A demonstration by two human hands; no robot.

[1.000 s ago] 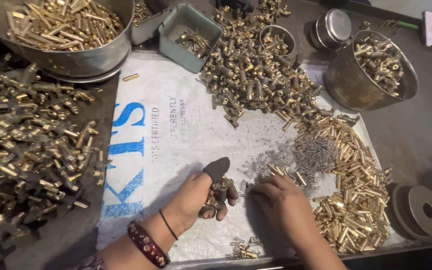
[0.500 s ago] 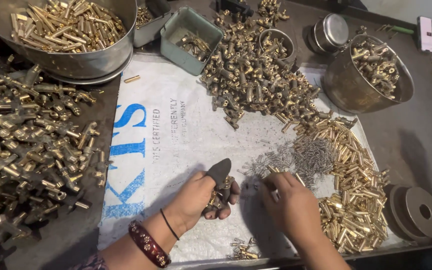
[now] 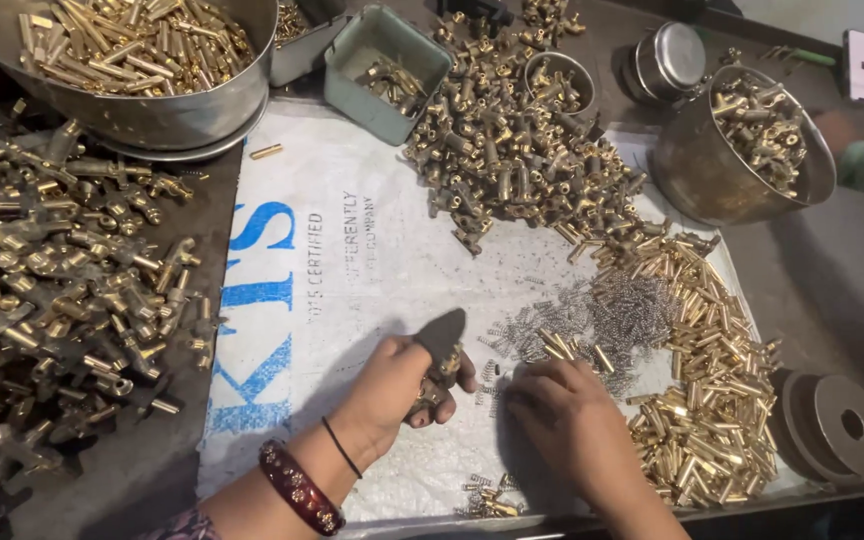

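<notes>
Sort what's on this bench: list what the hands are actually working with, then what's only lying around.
In hand:
- left hand gripping a small brass fitting with a dark flat handle
- right hand resting on the white printed sack, fingertips at the heap of thin steel springs and short brass pins

Lying about:
- large steel bowl of brass rods
- green plastic tub
- dark metal discs
</notes>
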